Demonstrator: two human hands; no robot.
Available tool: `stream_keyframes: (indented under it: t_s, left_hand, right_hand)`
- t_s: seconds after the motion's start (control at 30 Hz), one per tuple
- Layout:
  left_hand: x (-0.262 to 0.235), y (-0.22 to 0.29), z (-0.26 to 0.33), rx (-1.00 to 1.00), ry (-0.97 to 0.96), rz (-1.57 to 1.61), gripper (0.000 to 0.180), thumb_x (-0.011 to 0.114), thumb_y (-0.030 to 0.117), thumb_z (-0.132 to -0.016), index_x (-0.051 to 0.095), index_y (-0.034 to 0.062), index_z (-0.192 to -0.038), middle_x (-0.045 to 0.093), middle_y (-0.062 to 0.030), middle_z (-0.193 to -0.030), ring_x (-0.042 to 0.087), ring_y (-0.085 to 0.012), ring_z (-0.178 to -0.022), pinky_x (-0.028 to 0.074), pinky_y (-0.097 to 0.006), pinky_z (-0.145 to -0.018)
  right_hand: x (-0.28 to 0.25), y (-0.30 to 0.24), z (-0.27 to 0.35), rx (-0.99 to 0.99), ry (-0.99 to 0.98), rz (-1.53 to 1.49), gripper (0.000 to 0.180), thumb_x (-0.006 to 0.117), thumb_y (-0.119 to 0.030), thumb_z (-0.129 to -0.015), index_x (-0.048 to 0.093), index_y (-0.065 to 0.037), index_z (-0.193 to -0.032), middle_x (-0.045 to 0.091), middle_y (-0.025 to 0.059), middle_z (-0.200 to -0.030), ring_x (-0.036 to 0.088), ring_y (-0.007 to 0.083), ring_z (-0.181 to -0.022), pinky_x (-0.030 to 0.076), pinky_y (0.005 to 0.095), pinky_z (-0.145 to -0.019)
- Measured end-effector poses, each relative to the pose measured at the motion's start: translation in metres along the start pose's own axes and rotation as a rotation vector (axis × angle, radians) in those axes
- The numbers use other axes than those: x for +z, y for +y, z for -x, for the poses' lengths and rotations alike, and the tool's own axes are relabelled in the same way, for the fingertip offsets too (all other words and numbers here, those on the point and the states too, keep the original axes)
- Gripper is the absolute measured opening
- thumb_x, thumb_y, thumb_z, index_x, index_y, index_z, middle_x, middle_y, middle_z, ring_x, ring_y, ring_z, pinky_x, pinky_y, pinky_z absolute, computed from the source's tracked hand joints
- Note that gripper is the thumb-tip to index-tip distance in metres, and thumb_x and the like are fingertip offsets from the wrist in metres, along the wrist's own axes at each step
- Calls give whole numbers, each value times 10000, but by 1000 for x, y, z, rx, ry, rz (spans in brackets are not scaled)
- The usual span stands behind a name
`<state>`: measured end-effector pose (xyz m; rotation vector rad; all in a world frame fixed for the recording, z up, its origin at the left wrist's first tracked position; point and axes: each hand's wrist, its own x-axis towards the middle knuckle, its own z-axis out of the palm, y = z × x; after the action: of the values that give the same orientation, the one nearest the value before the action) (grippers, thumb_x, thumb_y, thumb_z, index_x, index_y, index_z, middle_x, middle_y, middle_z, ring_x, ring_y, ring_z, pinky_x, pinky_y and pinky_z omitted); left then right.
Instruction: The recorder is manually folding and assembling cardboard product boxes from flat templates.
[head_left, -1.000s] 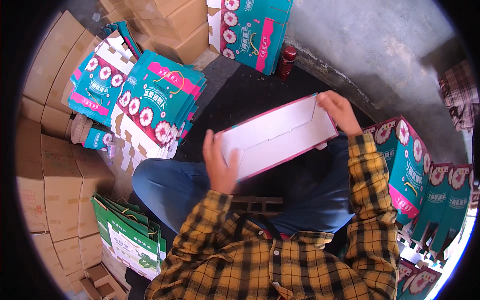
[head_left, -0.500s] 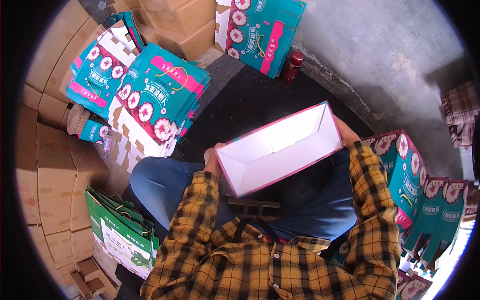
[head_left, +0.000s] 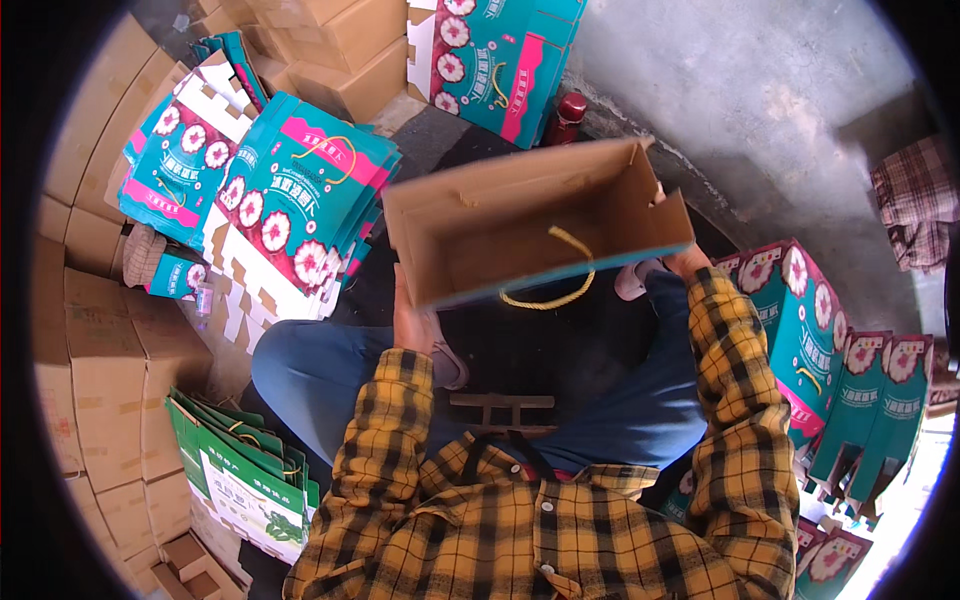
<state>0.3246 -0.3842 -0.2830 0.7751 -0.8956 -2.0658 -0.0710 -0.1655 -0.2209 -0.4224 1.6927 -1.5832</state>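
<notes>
Held up between my two hands is an open carton (head_left: 540, 225), tilted, with a bare brown inside facing me. A teal edge runs along its near side, and a yellow rope handle (head_left: 548, 304) loops out over that edge. My left hand (head_left: 412, 318) supports the near left corner, its fingers partly hidden by the carton. My right hand (head_left: 688, 260) grips the lower right end, next to a raised flap (head_left: 668, 215); its fingertips are hidden too. Under the carton and in front of my knees lies a dark mat (head_left: 500, 360).
Flat teal-and-pink cartons (head_left: 300, 190) are stacked at the left, green-and-white ones (head_left: 250, 480) below. Brown boxes (head_left: 105, 350) line the left side. Formed cartons (head_left: 790, 320) stand at my right. A red flask (head_left: 566, 118) stands by the wall. A small wooden stool (head_left: 500, 402) sits between my legs.
The carton has been turned over: its white inside with a pink rim faced me before, and now a brown inside and the rope handle show. Both hands have moved along with it.
</notes>
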Motion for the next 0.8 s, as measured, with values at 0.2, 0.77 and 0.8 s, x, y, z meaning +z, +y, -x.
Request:
stream_keyframes:
  t_s: [0.2,0.77,0.8]
  left_hand:
    - [1,-1,0,-54,-61,119,590,449,419,-1097,391,40,-1546,490,-77,-1519,493,-212,-1370,369,-359,-1151]
    - [24,13,-17,-37,-179,-885,491,510,444,-1053,683,-14,-1093,677,-70,-1085,574,-152,-1063,397,-302,-993]
    - [22,11,-18,-14,-165,-890,481,530,441,-1043,683,-14,-1067,675,-70,-1066,573,-150,-1053,399,-301,-984]
  right_hand:
    - [32,-30,19,35,-220,-10,747,524,-602,-1014,476,-29,-1491,577,114,-1418,563,214,-1261,451,359,-1025]
    - [88,-16,6,-860,-105,1516,375,617,-376,-954,720,-16,-925,708,220,-959,680,390,-984,520,480,-888]
    - [94,-17,3,-517,-167,1495,455,555,-423,-985,719,-1,-936,712,230,-986,673,398,-1019,510,486,-914]
